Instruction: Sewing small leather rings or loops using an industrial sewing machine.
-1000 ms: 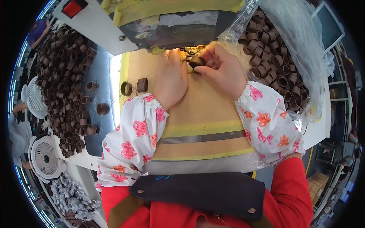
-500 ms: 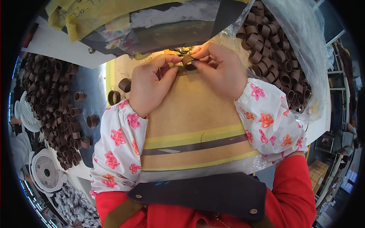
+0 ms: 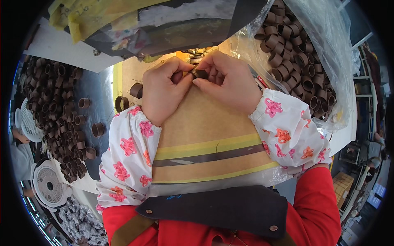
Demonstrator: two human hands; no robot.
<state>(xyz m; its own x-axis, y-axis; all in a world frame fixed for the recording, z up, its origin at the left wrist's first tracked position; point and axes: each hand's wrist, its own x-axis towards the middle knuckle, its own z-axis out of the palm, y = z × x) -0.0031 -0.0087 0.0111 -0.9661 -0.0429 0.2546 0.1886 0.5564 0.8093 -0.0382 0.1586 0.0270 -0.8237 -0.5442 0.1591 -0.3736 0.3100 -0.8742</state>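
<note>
Brown ring (image 3: 201, 74) is just on the near side of the machine head (image 3: 180, 30), mostly hidden by fingers. Right hand (image 3: 230, 82): grip closed to a thumb-and-finger pinch on it. Left hand (image 3: 164, 90): grip also pinched, at the ring's left edge. Two loose rings (image 3: 138, 91) on the bench (image 3: 205, 119), near-left of machine head. Ring heap (image 3: 53, 110) farther left of it; clear plastic bag (image 3: 328, 53) of rings to its right.
</note>
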